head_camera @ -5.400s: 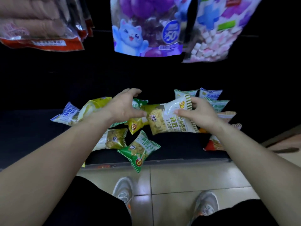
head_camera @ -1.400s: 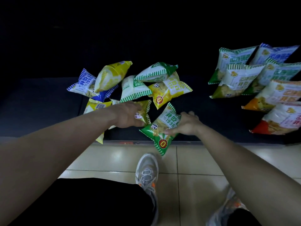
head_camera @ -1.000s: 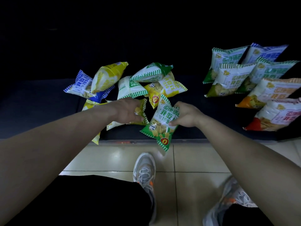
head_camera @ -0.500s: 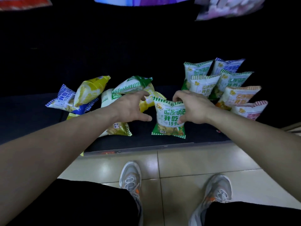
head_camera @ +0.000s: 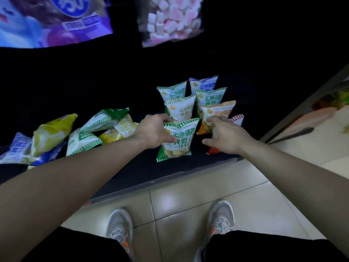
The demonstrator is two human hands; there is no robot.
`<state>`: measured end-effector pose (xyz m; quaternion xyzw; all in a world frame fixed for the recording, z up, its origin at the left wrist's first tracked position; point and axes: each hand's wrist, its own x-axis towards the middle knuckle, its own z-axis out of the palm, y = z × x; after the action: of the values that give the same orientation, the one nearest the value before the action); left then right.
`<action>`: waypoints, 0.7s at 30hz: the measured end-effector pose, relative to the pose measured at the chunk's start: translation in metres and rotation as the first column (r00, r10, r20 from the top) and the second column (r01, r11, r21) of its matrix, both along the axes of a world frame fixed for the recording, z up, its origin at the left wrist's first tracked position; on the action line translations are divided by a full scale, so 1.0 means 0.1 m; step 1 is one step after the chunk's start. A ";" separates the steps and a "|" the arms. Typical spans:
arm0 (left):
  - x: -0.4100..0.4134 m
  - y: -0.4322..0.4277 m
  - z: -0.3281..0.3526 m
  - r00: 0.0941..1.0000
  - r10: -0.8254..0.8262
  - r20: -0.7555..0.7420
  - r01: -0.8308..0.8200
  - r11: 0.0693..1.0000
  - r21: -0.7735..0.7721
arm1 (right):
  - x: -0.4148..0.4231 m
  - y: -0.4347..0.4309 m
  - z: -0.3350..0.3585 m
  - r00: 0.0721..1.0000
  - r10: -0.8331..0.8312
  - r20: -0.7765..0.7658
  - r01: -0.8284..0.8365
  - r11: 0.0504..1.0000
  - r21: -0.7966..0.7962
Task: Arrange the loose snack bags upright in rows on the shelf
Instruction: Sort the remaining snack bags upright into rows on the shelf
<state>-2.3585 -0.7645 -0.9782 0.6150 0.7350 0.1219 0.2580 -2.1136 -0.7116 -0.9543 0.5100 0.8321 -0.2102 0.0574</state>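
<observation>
1. Green at its edges, the white-fronted striped foil snack bag [head_camera: 178, 142] stands upright at the front of the dark shelf [head_camera: 188, 167], heading the left row. The left hand [head_camera: 154, 132] pinches its upper left side, thumb in front, fingers behind.
2. On release it may topple forward off the shelf lip, or lean back into the white-and-green bag [head_camera: 180, 108] behind.
3. The right hand [head_camera: 224, 138], fingers spread and holding nothing, hovers beside the orange striped bag [head_camera: 219, 112]; a brush could tip it.
4. Loose yellow, green and blue bags [head_camera: 85, 137] lie heaped to the left.
</observation>
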 end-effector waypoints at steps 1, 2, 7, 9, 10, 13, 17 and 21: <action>0.06 0.10 -0.04 1.000 0.019 -0.013 -0.018 1.000 0.008 | 0.13 0.04 -0.04 1.000 -0.018 0.013 0.018 1.000 -0.019; 0.11 0.20 -0.08 0.999 0.046 -0.022 -0.046 0.999 0.013 | 0.24 0.06 -0.08 0.999 -0.031 0.028 0.032 0.999 -0.036; 0.32 0.61 -0.39 0.980 0.197 0.011 -0.197 0.980 0.028 | 0.61 0.16 -0.26 0.995 -0.075 0.066 0.080 0.993 -0.086; 0.37 0.75 -0.51 0.977 0.210 0.036 -0.210 0.977 0.016 | 0.65 0.20 -0.30 0.994 -0.087 0.059 0.092 0.991 -0.099; 0.39 0.81 -0.56 0.977 0.210 0.043 -0.210 0.978 0.010 | 0.66 0.22 -0.32 0.995 -0.089 0.055 0.094 0.991 -0.100; 0.47 0.93 -0.69 0.977 0.206 0.053 -0.206 0.979 0.001 | 0.66 0.24 -0.35 0.996 -0.071 0.056 0.076 0.992 -0.101; 0.57 0.91 -0.81 0.978 0.164 -0.131 -0.161 0.986 0.034 | 0.60 0.23 -0.37 0.998 -0.037 0.054 0.042 0.994 -0.099; 0.59 0.89 -0.79 0.973 0.107 -0.204 -0.109 0.994 0.003 | 0.54 0.20 -0.36 0.998 -0.014 0.059 0.020 0.995 -0.098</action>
<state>-2.2999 -0.6755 -1.0569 0.5823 0.7905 0.0691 0.1767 -2.0600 -0.6920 -0.9903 0.5195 0.8143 -0.2368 0.1049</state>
